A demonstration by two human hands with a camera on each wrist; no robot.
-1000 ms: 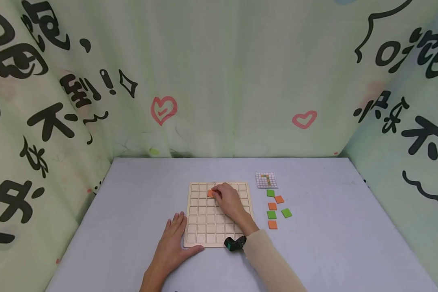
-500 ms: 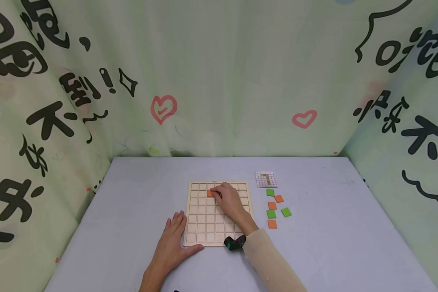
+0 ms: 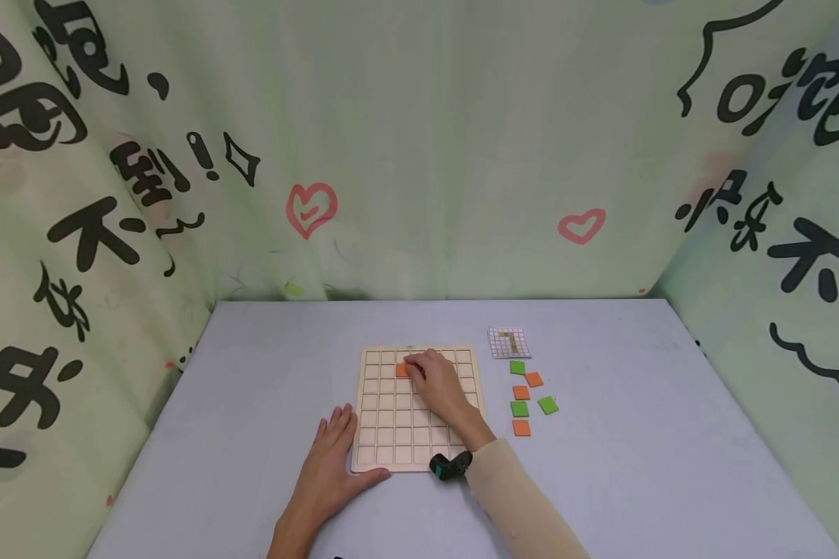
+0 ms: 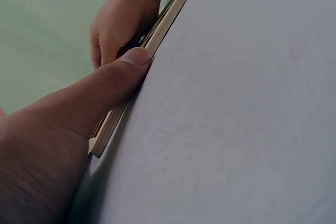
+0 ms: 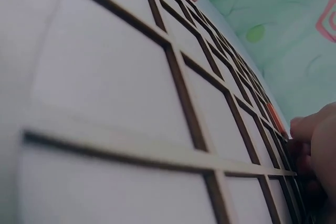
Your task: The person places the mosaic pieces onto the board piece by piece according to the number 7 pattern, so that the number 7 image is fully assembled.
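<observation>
In the head view a pale wooden grid board (image 3: 405, 419) lies on the table. My right hand (image 3: 439, 386) reaches over its upper part, thumb and fingers bent at an orange square tile (image 3: 402, 370) in an upper row, pinching its right side. The same orange tile (image 5: 275, 119) shows at the far edge of the grid in the right wrist view, beside the thumb. My left hand (image 3: 330, 462) lies at the board's lower left corner, fingers straight along the left side. Its thumb (image 4: 118, 77) touches the near edge in the left wrist view.
Right of the board lie several loose tiles, among them a green tile (image 3: 520, 409) and an orange tile (image 3: 521, 428). Above them sits a small gridded pattern card (image 3: 509, 342). A printed curtain (image 3: 447, 155) hangs behind the white table (image 3: 636, 435).
Both hands and the orange tile stay in nearly the same places. Only the head view has shifted slightly.
</observation>
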